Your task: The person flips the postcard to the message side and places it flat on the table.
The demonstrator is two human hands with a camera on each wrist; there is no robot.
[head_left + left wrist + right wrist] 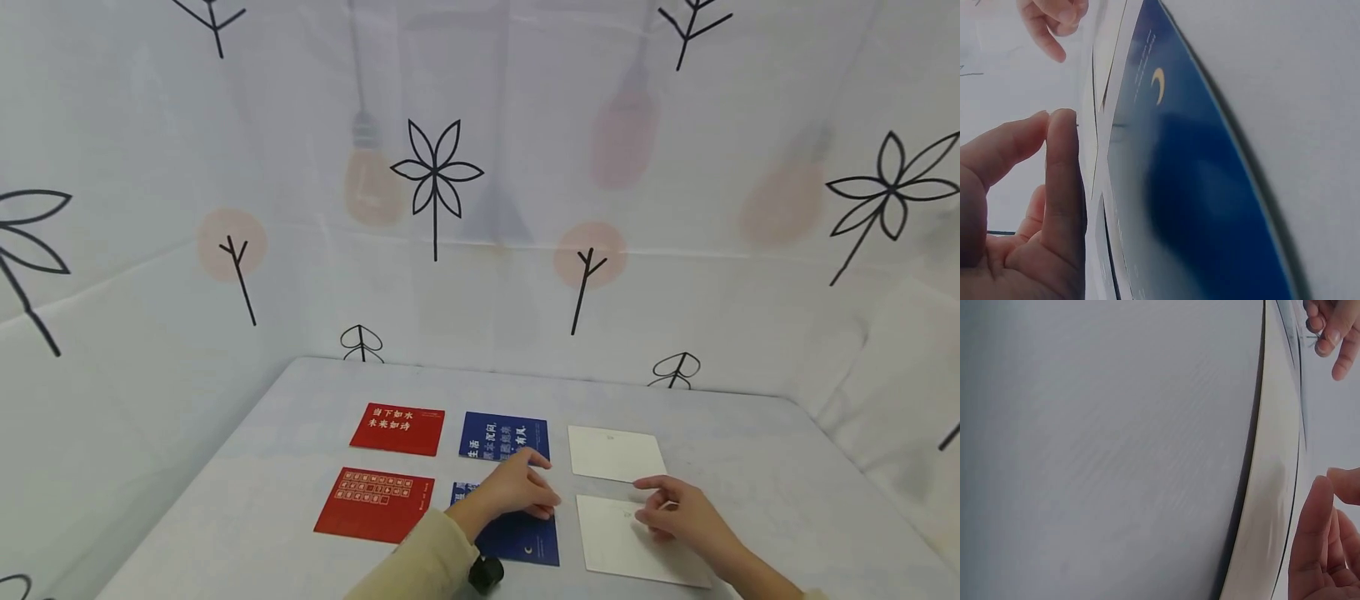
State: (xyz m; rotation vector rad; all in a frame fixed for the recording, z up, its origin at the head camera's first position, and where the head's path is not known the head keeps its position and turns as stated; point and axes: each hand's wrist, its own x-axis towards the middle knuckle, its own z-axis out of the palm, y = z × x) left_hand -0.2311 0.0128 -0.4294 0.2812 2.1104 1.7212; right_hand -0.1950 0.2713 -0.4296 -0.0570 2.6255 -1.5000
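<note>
Two blue cards lie one behind the other in the middle of the table: a far blue card with white writing and a near blue card with a small moon. Above the near one hovers my left hand, its fingers loosely bent and nothing in them. To the right are a far white card and a near white card. My right hand is over the near white card, thumb and fingertips close together and holding nothing. Both wrist views show the hands apart from the cards.
A far red card and a near red card lie on the left of the pale table. A small black object shows beside the left sleeve. A printed white curtain hangs behind the table.
</note>
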